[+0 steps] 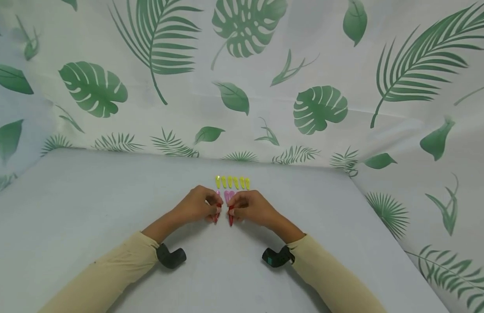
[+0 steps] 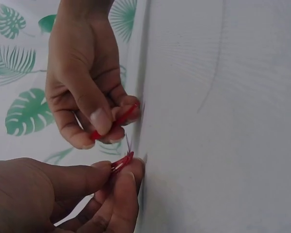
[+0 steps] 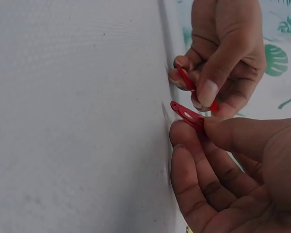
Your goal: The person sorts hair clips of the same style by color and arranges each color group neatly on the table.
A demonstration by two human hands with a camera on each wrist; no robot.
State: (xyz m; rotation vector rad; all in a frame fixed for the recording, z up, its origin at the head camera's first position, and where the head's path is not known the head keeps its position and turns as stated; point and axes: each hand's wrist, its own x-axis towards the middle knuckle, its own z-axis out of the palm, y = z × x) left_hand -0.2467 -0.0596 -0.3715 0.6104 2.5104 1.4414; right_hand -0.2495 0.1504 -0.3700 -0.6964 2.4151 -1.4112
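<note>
My left hand pinches a red snap hair clip between thumb and fingers, its tip directed toward me in the head view. Beside it, my right hand holds another red snap hair clip the same way, its slotted middle showing in the right wrist view. Both clips are low over the white table, side by side with a small gap between them. Just beyond the fingers lie pink hair clips, partly covered by the hands. Farther back, several yellow hair clips form a neat row.
The white table reaches back to a hanging cloth printed with green leaves, which also rises at both sides. A dark wrist mount sticks out at the left sleeve, and a similar one at the right.
</note>
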